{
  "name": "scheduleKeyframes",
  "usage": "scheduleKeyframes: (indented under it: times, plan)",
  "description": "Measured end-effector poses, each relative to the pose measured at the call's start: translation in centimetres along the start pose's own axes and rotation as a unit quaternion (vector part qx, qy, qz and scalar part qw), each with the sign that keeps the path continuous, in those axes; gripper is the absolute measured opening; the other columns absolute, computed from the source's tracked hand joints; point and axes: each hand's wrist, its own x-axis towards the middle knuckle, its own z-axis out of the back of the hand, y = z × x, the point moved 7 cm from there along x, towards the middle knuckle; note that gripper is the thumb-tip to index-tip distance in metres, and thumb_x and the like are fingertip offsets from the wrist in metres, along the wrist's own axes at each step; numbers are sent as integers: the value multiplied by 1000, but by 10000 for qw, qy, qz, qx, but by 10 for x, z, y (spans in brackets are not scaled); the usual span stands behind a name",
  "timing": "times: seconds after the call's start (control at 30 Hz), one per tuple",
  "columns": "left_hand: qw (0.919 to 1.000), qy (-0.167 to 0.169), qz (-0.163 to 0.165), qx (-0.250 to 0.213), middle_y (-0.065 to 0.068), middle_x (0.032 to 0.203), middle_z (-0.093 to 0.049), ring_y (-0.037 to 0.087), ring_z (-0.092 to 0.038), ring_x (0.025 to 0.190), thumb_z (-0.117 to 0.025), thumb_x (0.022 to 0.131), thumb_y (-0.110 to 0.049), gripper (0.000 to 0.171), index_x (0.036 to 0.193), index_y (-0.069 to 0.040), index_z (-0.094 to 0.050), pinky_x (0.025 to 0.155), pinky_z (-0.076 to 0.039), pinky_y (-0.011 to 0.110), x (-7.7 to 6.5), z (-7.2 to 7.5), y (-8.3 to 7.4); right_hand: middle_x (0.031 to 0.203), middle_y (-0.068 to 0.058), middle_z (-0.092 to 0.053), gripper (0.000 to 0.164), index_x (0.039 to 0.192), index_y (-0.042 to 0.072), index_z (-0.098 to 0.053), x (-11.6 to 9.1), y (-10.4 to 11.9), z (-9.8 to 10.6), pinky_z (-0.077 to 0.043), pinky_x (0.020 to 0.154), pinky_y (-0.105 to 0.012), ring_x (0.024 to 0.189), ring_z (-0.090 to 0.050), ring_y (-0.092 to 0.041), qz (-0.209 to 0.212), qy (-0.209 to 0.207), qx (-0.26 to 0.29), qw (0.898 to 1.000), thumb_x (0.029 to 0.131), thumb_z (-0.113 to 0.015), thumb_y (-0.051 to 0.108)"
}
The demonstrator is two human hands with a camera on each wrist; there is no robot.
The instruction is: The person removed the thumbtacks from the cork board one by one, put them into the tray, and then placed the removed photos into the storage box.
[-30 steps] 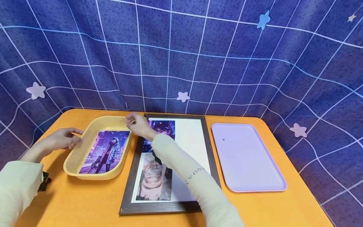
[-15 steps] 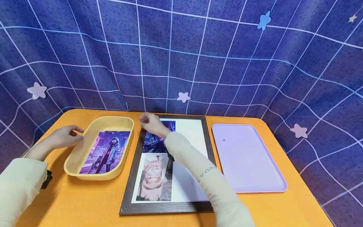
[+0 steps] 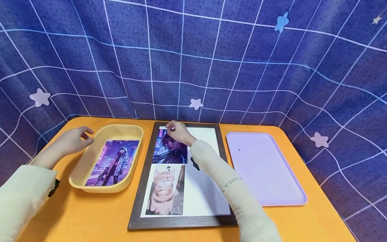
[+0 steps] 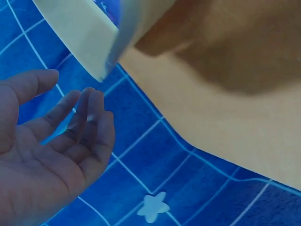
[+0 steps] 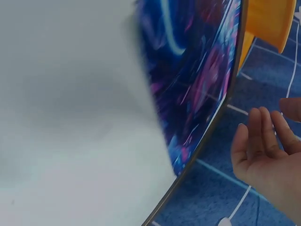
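Observation:
My left hand [image 3: 72, 139] hovers at the left rim of a yellow plastic tub [image 3: 75, 183], fingers loosely bent and holding nothing. Inside the tub lies a picture [image 3: 113, 164] of a hooded figure. Over the top of a dark wooden frame [image 3: 169, 222] with a white board, my right hand [image 3: 180, 132] is empty, its fingers relaxed. It covers a corner of a purple-blue picture [image 3: 170, 151] at the board's upper left. Directly below that sits a cat picture [image 3: 163, 195] with a small round dark spot [image 3: 168, 167] at its top. Both wrist views show empty palms.
To the right of the frame lies a shallow lilac tray [image 3: 266, 168] with a small dark mark on it. The orange table [image 3: 90, 215] ends at a blue curtain [image 3: 169, 67] with white grid lines and stars.
My right hand has moved right from the tub's far rim to over the frame, uncovering more of the purple-blue picture. My left hand has shifted slightly up and right beside the tub.

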Motion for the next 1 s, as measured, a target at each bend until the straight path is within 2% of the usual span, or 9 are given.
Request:
scheduleKeyframes:
  times: [0.27, 0.47, 0.77, 1.0]
  plan:
    - [9991, -182, -366, 74, 26, 91, -61, 35, -58, 78, -57, 85, -15, 36, 111, 9, -52, 68, -46, 47, 7, 0, -35, 101, -12, -64, 24, 109, -2, -58, 1, -11, 9, -46, 85, -28, 92, -60, -22, 42, -262, -343, 9991, 86, -54, 2]
    - [9975, -252, -651, 62, 26, 101, -60, 36, -57, 89, -54, 88, -15, 36, 117, 4, -50, 74, -47, 49, 6, -2, -72, 99, -11, -64, 25, 108, -2, -59, 1, -16, 14, -47, 82, -28, 89, -60, -20, -100, -385, -328, 9987, 83, -56, 1]
    - [9895, -539, -1298, 331, 21, 101, -60, 34, -59, 89, -57, 86, -15, 34, 116, 1, -54, 75, -47, 49, 9, -10, -120, 99, -10, -64, 25, 108, -1, -59, 5, -25, 15, -48, 80, -28, 89, -59, -19, -58, -389, -600, 9974, 84, -58, 3]
    - [9848, -514, -1616, 376, 18, 101, -60, 33, -59, 90, -57, 87, -17, 31, 114, -1, -55, 78, -47, 47, 12, -22, -147, 96, -10, -65, 24, 105, 0, -61, 11, -33, 17, -48, 77, -27, 88, -60, -19, 108, -420, -967, 9944, 82, -60, 3]
